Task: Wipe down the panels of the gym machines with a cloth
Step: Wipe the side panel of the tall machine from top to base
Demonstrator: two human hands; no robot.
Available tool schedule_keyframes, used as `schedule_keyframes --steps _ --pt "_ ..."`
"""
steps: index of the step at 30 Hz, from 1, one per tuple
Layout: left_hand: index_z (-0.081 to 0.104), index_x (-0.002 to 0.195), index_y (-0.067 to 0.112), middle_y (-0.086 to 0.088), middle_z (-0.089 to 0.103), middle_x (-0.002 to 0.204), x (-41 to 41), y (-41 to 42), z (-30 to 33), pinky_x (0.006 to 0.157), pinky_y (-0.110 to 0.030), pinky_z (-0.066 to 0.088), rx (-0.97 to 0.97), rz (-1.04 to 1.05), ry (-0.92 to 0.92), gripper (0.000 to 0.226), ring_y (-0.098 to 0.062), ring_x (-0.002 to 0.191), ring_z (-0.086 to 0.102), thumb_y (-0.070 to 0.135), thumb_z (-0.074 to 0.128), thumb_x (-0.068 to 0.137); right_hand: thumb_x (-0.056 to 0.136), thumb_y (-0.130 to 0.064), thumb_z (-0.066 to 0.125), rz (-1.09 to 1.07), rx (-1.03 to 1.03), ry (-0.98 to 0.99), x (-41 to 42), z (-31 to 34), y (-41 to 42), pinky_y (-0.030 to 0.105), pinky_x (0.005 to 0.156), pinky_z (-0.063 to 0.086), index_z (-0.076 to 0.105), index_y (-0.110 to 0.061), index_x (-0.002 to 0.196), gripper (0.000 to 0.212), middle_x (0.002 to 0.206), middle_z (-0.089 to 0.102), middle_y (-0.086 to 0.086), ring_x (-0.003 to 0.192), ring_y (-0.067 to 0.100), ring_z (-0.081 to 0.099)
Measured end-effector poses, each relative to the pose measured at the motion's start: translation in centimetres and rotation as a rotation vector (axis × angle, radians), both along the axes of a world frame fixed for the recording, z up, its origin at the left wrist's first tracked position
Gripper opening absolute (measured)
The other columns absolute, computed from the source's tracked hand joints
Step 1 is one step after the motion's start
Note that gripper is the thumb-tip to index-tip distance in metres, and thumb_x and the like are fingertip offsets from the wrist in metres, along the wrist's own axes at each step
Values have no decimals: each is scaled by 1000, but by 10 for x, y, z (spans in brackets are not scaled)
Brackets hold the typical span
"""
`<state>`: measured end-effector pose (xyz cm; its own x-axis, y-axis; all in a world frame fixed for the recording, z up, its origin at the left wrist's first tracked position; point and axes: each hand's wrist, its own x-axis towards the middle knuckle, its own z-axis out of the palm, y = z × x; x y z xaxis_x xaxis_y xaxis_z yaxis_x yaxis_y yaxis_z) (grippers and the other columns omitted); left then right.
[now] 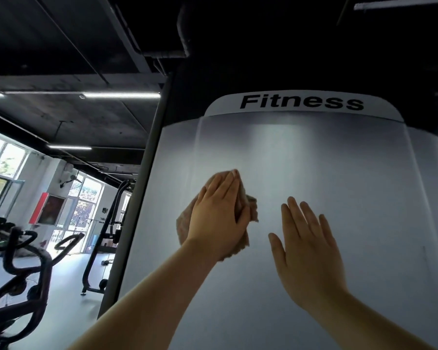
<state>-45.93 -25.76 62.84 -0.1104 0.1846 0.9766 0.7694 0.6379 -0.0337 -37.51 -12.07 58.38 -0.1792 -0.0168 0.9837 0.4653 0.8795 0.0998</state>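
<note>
You face a tall grey panel (301, 173) with "Fitness" across its top. Your right hand (309, 251) lies flat with fingers spread on the panel, likely to steady you. Your left hand (218, 215), fingers straight, presses the crumpled cloth (250, 205) against the panel's middle, ready to wipe.

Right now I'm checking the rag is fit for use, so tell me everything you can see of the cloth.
The cloth is a crumpled, tan-brown rag, soft-looking. It lies against the grey panel, below the "Fitness" label, with the left hand flat over it. Most of it is hidden; bunched edges show at the hand's right and lower left. The right hand is apart from it.
</note>
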Motion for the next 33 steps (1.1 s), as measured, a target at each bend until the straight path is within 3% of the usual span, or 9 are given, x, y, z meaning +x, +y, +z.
schedule_keyframes --steps 4,10,14,16,17,20,25,28,33 --pt "8 150 15 5 13 157 1 0 11 119 -32 7 -71 82 -8 67 -12 144 6 47 30 95 99 -42 10 -7 -7 -20 0 0 0 51 96 39 57 2 124 69 129 57 16 119 33 55" --pt "6 150 11 0 10 157 6 14 58 119 -35 1 -18 44 -11 65 -16 145 1 42 29 97 98 -41 12 32 11 -54 -1 1 3 47 101 33 51 -1 131 64 136 51 12 126 29 49" --pt "4 150 15 1 3 158 16 36 3 116 -39 -8 -30 33 48 64 -19 145 -6 41 20 94 89 -49 -2 272 -1 -88 2 -1 12 25 115 -3 7 -12 147 69 151 6 -8 141 6 4" --pt "18 148 15 -2 16 156 21 52 -28 116 -48 9 -136 102 202 67 -23 145 8 44 27 89 89 -48 2 380 -52 -68 2 -2 13 18 114 -7 12 -13 149 70 153 10 -7 141 4 6" --pt "21 148 15 -3 19 156 20 56 -35 114 -50 15 -205 133 269 71 -24 144 11 47 34 85 91 -46 7 401 -58 -30 2 -2 11 21 115 -3 19 -10 148 68 154 18 -1 142 8 12" --pt "18 148 19 1 20 155 -1 46 -24 114 -49 14 -308 106 388 74 -21 144 12 49 40 83 97 -46 8 332 -40 52 -6 -5 2 38 116 10 27 -6 146 66 152 28 11 142 21 22" --pt "18 149 21 5 19 155 -15 19 -2 117 -45 8 -126 31 236 64 -15 145 7 49 21 91 99 -39 15 191 56 88 -21 -12 -29 54 106 24 42 -1 135 59 140 47 18 130 33 43" --pt "8 150 24 6 11 157 -28 4 1 117 -40 -1 30 6 98 66 -13 145 0 52 16 90 98 -40 16 153 68 48 -29 -21 -37 54 108 26 43 -2 135 60 142 44 18 131 34 43" --pt "2 150 25 8 6 158 -47 -9 -27 119 -38 2 343 -97 -213 66 -10 145 -3 50 20 91 98 -41 7 119 87 -90 -29 -34 -35 51 106 20 53 -2 130 68 138 48 19 128 36 45"
